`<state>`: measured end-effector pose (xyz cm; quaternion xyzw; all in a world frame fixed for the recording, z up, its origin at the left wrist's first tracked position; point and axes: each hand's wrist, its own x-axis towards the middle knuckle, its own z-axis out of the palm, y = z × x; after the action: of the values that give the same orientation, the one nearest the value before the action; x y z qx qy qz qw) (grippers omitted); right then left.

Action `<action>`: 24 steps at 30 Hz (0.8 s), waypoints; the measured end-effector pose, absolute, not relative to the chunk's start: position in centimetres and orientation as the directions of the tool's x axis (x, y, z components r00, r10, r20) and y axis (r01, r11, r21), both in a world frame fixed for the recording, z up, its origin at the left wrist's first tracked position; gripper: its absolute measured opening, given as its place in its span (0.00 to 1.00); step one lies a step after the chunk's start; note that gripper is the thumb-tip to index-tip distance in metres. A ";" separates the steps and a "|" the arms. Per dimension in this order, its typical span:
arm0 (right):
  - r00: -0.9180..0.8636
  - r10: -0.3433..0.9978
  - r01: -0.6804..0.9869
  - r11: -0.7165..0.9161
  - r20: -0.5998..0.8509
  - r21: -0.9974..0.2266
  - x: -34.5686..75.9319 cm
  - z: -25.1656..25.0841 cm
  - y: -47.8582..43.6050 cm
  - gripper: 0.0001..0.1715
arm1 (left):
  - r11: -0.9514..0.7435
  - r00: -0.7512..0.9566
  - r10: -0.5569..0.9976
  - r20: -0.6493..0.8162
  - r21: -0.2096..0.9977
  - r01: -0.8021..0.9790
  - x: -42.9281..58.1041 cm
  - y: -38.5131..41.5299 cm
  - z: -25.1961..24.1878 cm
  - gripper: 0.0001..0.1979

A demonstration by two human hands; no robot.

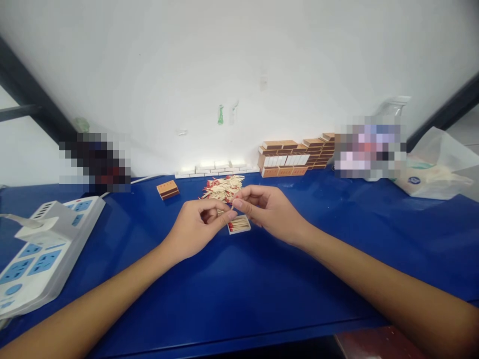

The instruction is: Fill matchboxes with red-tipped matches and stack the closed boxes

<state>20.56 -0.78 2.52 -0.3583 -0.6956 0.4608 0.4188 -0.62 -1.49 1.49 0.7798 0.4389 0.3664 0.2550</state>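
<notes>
My left hand [200, 222] and my right hand [267, 212] meet above a small white matchbox tray [239, 232]. Matches with red heads [239, 225] lie inside that tray. Thumb and fingers of both hands are pinched together, with a match [232, 206] between their tips, mostly hidden by the fingers. Just behind the hands is a loose heap of red-headed matches [220, 188] on the blue table. To the left of the heap, an orange and brown matchbox sleeve [168, 190] rests alone.
White matchbox trays [217, 169] line the wall, with stacked matchboxes [284, 170] to their right. A large white power strip [48, 259] with a plugged-in adapter sits at left. A plastic bag [430, 169] lies at right on the blue table [239, 299].
</notes>
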 end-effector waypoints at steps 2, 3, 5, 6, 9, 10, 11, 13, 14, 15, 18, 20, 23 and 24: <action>-0.413 0.846 0.225 0.454 0.338 -0.862 21.0 2.5 -0.6 0.14 | -0.588 0.421 0.809 0.410 0.549 0.594 -0.8 -1.5 1.4 0.16; -0.449 0.809 0.299 0.535 0.379 -0.790 21.2 2.5 -0.5 0.12 | -0.636 0.467 0.768 0.437 0.443 0.631 -0.9 -1.5 1.4 0.17; -0.552 0.731 0.432 0.663 0.401 -0.611 21.8 2.5 -0.2 0.08 | -0.690 0.547 0.709 0.445 0.275 0.670 -1.0 -1.5 1.4 0.20; -0.604 0.701 0.477 0.699 0.378 -0.533 22.0 2.4 -0.1 0.06 | -0.698 0.573 0.698 0.429 0.233 0.677 -1.1 -1.5 1.4 0.22; -0.684 0.674 0.541 0.726 0.280 -0.424 22.3 2.2 0.1 0.06 | -0.697 0.608 0.704 0.365 0.196 0.689 -1.1 -1.4 1.3 0.21; -0.693 0.671 0.546 0.727 0.264 -0.415 22.3 2.1 0.2 0.07 | -0.697 0.615 0.705 0.353 0.185 0.693 -1.1 -1.4 1.3 0.20; -0.692 0.672 0.551 0.727 0.262 -0.410 22.3 2.0 0.2 0.07 | -0.698 0.620 0.703 0.348 0.171 0.696 -1.1 -1.4 1.2 0.19; -0.659 0.694 0.575 0.713 0.290 -0.400 22.4 2.0 0.5 0.09 | -0.699 0.624 0.700 0.349 0.154 0.698 -1.1 -1.3 1.1 0.17; -0.632 0.711 0.595 0.700 0.309 -0.394 22.5 2.0 0.7 0.10 | -0.700 0.625 0.698 0.349 0.152 0.698 -1.1 -1.3 1.1 0.17; -0.600 0.732 0.621 0.681 0.324 -0.387 22.6 2.1 0.9 0.11 | -0.700 0.625 0.699 0.349 0.154 0.697 -1.1 -1.3 1.1 0.17; -0.516 0.789 0.696 0.614 0.335 -0.373 23.1 2.0 1.6 0.09 | -0.705 0.625 0.698 0.349 0.183 0.685 -1.1 -1.3 1.2 0.16; -0.482 0.815 0.722 0.578 0.321 -0.381 23.1 1.7 2.1 0.07 | -0.712 0.626 0.692 0.359 0.201 0.673 -1.0 -1.4 1.2 0.15; -0.478 0.829 0.717 0.559 0.290 -0.417 22.7 0.8 2.7 0.06 | -0.724 0.633 0.682 0.367 0.212 0.657 -1.0 -1.4 1.2 0.13; -0.483 0.830 0.711 0.558 0.279 -0.428 22.5 0.5 2.9 0.06 | -0.727 0.637 0.679 0.364 0.212 0.653 -1.0 -1.4 1.2 0.13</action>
<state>22.48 2.92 0.52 -0.4525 -0.8515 0.1283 0.2319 -1.01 -1.44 1.21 0.9043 0.3684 0.2135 0.0303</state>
